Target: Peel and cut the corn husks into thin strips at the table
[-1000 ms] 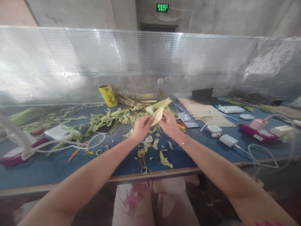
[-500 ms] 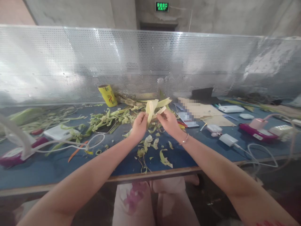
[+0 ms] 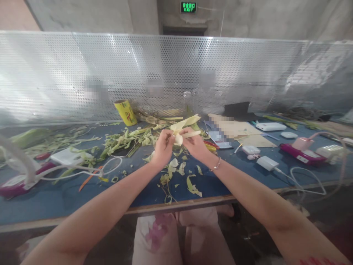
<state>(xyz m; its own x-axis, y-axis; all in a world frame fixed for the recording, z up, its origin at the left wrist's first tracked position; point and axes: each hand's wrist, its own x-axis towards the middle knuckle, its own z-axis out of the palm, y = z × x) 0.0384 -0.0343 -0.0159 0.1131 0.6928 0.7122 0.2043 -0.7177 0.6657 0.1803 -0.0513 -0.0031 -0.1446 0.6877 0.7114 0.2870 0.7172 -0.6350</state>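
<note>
Both my hands meet above the middle of the blue table [image 3: 49,200]. My left hand [image 3: 162,147] is closed on a small pale ear of corn [image 3: 179,139], gripping its lower part. My right hand [image 3: 195,144] pinches a pale husk leaf [image 3: 191,134] that sticks out sideways from the ear. A bracelet [image 3: 216,165] sits on my right wrist. Torn husk scraps [image 3: 182,173] lie on the table just under my hands, and a heap of green husks [image 3: 129,139] spreads to the left behind them.
A yellow can [image 3: 126,112] leans at the perforated metal screen [image 3: 82,73]. White chargers and cables [image 3: 268,163], pink devices [image 3: 299,154], cardboard sheets [image 3: 237,130] lie to the right. A white box [image 3: 67,156] and cable lie left. The table's front edge runs near my knees.
The ear was held tilted, then its husk leaves stood upright between my hands. Now a leaf is pulled out sideways to the right and the ear sits lower in my left hand.
</note>
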